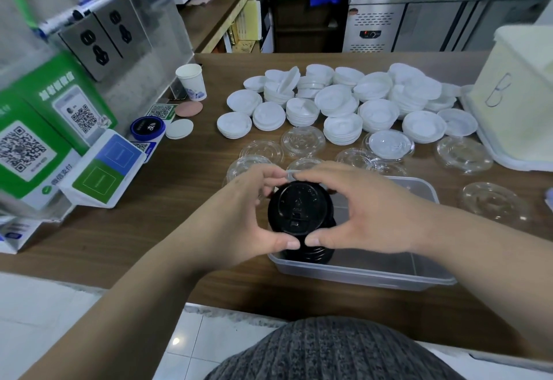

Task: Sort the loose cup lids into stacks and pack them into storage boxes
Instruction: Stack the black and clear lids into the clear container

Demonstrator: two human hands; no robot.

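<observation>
Together the left hand [239, 215] and right hand [368, 218] grip a stack of black lids [299, 209], fingers curled round its far side and the thumbs almost meeting at its near edge. The top lid is glossy black and round, with a raised rim, a sip tab and embossed lettering too small to read. The stack's lower lids sit inside the left end of a clear storage box [374, 272]; whether they touch its floor I cannot tell. The box lies on the brown wood-grain surface [179, 200] just in front of the person.

Just beyond the hands, flat clear lids [302, 141] lie scattered singly or a few deep. Behind them, white lids [338, 101] stand in many low stacks crowded together, a few lids tipped on edge.

At the right edge sits a cream box [514, 101] with a large handwritten "B" on its side.

To the left stand green payment signs [27, 152] printed with QR codes and Chinese text; the line "微信支付" reads along the foot of the nearest. A tilted white card stand with blue and green panels [104, 170] leans in front of them. Near it lie a blue-rimmed round disc [147, 128] and a white coaster [179, 128], and farther back stands a white paper cup [191, 81] with a blue pattern.
</observation>
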